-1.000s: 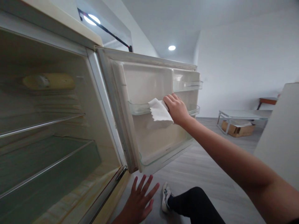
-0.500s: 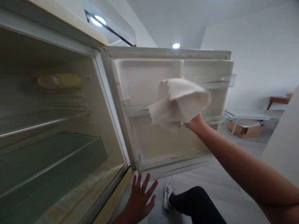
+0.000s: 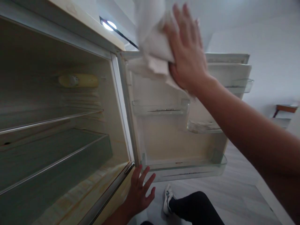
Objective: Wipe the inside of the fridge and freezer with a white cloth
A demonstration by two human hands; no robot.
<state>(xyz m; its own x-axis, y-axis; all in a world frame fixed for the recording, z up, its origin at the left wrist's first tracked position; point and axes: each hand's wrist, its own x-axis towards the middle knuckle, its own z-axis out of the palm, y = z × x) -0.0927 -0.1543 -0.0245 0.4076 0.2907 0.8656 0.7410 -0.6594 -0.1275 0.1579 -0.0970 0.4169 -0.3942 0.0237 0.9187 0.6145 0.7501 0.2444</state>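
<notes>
It was a room in a home, sparsely furnished. An empty household fridge (image 3: 70, 125) stood open, its door (image 3: 178, 125) lined with clear shelves. Pale grey plank flooring (image 3: 234, 193) ran to plain white walls (image 3: 269, 40), a recessed ceiling light (image 3: 109, 25) glowed overhead, and a small wooden table (image 3: 284, 108) stood far right.

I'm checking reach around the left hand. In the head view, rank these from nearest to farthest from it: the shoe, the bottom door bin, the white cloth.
From the left hand:
1. Bottom door bin, just above and right of the fingertips.
2. Shoe, on the floor to its right, only slightly farther.
3. White cloth, high up in the right hand.
</notes>
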